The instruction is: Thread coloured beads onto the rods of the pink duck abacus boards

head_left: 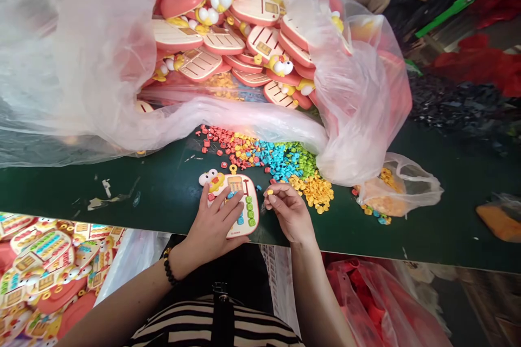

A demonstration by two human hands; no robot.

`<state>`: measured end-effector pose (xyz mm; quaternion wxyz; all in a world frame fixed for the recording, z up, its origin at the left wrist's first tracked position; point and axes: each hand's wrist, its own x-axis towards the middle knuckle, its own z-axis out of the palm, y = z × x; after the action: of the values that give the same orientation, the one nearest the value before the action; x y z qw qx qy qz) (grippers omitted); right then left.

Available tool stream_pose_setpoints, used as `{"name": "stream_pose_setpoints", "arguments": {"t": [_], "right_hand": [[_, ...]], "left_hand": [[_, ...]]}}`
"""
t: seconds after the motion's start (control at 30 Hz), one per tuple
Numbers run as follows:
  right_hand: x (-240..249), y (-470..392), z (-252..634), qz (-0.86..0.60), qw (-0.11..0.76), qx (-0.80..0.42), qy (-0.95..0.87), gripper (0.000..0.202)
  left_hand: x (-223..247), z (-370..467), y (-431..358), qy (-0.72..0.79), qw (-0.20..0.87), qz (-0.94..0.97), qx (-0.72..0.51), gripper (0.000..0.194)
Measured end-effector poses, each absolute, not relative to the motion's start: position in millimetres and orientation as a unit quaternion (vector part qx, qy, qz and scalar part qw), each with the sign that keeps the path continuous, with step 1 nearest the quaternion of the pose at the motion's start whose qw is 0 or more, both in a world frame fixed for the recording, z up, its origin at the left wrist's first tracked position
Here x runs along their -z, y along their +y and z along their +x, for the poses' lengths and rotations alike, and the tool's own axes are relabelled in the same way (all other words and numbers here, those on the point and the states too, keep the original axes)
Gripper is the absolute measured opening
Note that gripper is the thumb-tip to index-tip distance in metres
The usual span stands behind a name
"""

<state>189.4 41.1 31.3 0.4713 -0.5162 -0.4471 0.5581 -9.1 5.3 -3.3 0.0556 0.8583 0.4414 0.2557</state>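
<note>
A cream toy board (247, 181) with a duck-like face lies on the dark green table at its near edge. Green and blue pieces sit in rows on it. My left hand (217, 219) rests over the board with its fingers spread. Just right of the board, my right hand (290, 211) pinches a small yellow piece (270, 192) between thumb and fingertips. Beyond my hands lie loose red pieces (220, 135), blue pieces (279, 160), green pieces (306, 160) and yellow pieces (317, 192).
A large clear plastic bag (260, 119) full of pink-backed boards stands behind the pieces. A small bag (401, 195) with orange pieces lies to the right on the green table (427, 233). Boards with coloured pieces (44, 249) are heaped at lower left. Red bagged material (366, 293) is at lower right.
</note>
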Motion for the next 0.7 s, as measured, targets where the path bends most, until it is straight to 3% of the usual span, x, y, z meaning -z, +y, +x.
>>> {"name": "stream_pose_setpoints", "arguments": {"t": [0.3, 0.57, 0.7], "right_hand": [[-24.4, 53.9, 186.4, -0.538, 0.464, -0.493, -0.502, 0.020], [-18.2, 65.7, 167.9, -0.590, 0.399, -0.280, -0.644, 0.015], [-14.7, 67.2, 161.7, -0.590, 0.393, -0.283, -0.646, 0.016]], "left_hand": [[1.7, -8.9, 6.0, 0.443, 0.062, 0.859, -0.250, 0.054], [2.8, -9.5, 6.1, 0.444, 0.064, 0.859, -0.247, 0.055], [2.9, -9.6, 6.3, 0.444, 0.064, 0.859, -0.247, 0.056]]}}
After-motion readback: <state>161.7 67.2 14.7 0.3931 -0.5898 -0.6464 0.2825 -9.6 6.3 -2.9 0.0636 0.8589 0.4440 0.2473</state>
